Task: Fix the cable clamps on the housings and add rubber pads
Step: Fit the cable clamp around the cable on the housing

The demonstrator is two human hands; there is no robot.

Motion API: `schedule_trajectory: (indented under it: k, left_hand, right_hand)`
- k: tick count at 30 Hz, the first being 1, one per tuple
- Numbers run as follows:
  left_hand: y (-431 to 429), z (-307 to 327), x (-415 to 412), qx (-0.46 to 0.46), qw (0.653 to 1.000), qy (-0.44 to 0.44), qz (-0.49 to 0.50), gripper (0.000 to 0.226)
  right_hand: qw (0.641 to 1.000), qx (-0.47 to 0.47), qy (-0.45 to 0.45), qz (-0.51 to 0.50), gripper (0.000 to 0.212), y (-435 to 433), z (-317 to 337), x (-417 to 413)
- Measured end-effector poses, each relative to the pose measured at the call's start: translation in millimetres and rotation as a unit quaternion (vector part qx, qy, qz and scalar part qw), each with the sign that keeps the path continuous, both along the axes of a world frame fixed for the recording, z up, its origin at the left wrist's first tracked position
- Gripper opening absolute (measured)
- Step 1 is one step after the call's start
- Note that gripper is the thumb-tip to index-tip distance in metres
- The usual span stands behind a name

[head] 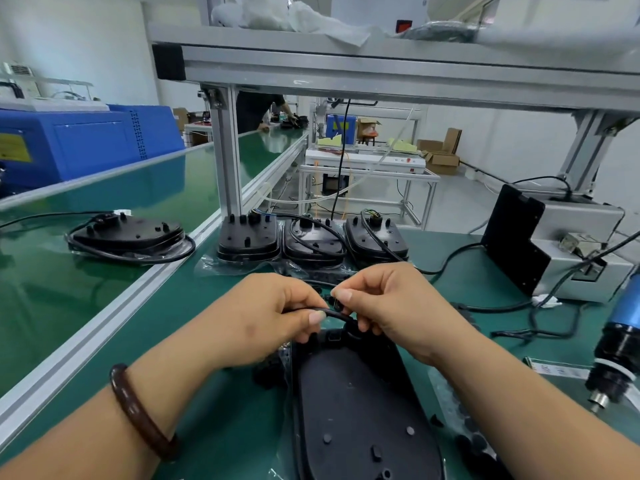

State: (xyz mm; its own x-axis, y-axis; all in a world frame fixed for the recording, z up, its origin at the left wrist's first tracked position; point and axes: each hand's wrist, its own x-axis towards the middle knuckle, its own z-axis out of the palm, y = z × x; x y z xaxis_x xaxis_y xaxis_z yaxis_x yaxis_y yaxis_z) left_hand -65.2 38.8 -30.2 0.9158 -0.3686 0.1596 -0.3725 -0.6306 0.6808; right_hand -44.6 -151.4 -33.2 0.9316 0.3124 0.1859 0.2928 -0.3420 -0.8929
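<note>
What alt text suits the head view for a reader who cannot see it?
A person's left hand and right hand grip a black cable over the near housing on a green workbench. Three more housings stand in a row behind; a fifth housing lies on the conveyor.

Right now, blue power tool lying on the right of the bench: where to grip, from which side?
Blue power tool: likely grip the blue barrel from above, closing across it. It lies flat on the green mat, metal tip toward the person, barrel's top side bare; the black nose steps and tapers, a poorer hold.
</note>
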Motion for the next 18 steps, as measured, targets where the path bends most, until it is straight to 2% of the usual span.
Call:
schedule_trajectory:
  k: [11, 15, 18]
  left_hand:
    - [-1.7, -5.4, 0.5, -0.007, 1.0, -0.013, 0.024, 0.014]
    - [-2.8, -7.3, 1.3, -0.026, 0.999, -0.006, 0.034, 0.013]
    - [-2.8, -8.7, 2.1, -0.023, 0.999, -0.005, 0.032, 0.007]
  right_hand:
    - [0.996, -0.029, 0.037, 0.077, 0.012, -4.6, 2.4, 4.9]
    - [0.995, -0.075, 0.015, 0.064, 0.008, -5.5, 2.9, 5.3]
    - [0.997, -0.055, 0.021, 0.043, 0.004, -2.2, -1.0, 7.9]
